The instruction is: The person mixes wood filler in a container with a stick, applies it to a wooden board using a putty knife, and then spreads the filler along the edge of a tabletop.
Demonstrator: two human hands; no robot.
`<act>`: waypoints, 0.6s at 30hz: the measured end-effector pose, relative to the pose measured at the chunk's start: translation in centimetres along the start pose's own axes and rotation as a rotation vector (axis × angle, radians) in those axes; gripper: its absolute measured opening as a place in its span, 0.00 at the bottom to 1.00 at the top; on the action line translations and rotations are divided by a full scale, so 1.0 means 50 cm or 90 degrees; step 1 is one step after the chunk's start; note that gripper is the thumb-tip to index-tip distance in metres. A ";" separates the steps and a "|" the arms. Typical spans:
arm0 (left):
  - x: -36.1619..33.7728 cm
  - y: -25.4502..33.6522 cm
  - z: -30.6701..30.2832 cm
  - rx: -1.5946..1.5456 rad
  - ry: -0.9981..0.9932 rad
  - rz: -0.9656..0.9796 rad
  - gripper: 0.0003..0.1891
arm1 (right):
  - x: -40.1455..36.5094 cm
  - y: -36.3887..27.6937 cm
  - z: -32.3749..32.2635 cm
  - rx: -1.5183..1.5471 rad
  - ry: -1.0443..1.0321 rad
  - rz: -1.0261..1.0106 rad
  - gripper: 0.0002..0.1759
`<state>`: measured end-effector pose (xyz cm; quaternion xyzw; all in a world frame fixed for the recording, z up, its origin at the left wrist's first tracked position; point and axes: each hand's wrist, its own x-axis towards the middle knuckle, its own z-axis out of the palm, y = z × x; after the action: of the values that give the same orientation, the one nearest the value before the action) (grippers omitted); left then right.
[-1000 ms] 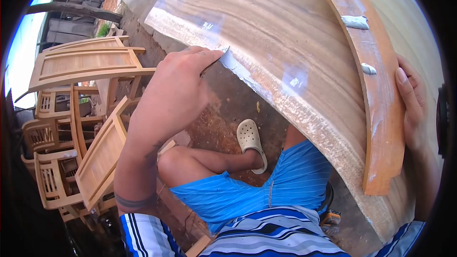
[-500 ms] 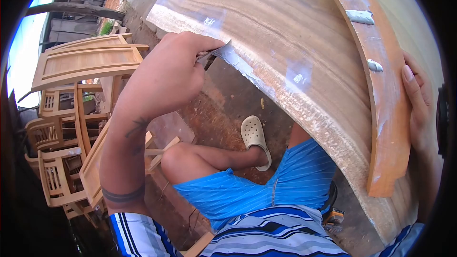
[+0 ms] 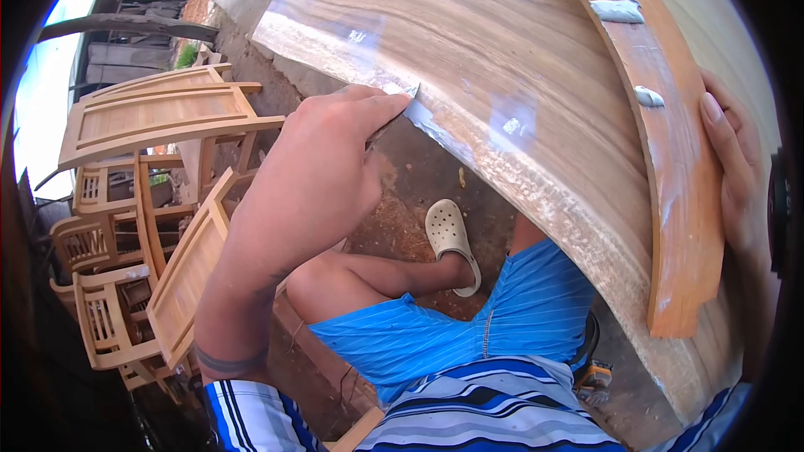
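My left hand (image 3: 331, 146) is closed around a putty knife (image 3: 412, 92), whose thin metal blade shows only at the fingertips. The blade touches the rough, pale edge of a large wood-grained slab (image 3: 452, 42), where grey putty (image 3: 431, 124) is smeared. Across the slab's right part lies a curved wooden board (image 3: 682, 201) carrying two thick dabs of putty, the larger dab (image 3: 618, 11) farther away. My right hand (image 3: 733, 146) grips the board's outer edge, thumb along the side; its other fingers are partly hidden.
Wooden chairs (image 3: 109, 310) and framed panels (image 3: 159, 113) are stacked at the left. Beneath the slab's edge are my bent leg and a cream clog (image 3: 448, 226) on the dirt floor. An orange-and-black object (image 3: 596, 375) lies low beside my hip.
My left hand has moved a little right and down along the slab's edge with the putty knife, its wrist turned so less blade shows. My right hand stays at the curved board.
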<state>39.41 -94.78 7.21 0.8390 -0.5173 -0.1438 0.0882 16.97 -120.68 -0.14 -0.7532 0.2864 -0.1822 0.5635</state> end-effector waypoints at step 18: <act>-0.033 0.071 0.025 0.016 -0.010 0.037 0.29 | 0.007 -0.013 0.005 0.086 -0.069 -0.025 0.27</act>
<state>35.32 -94.91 7.30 0.8236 -0.5437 -0.1417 0.0776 17.51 -120.60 0.38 -0.7277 0.2276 -0.1707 0.6242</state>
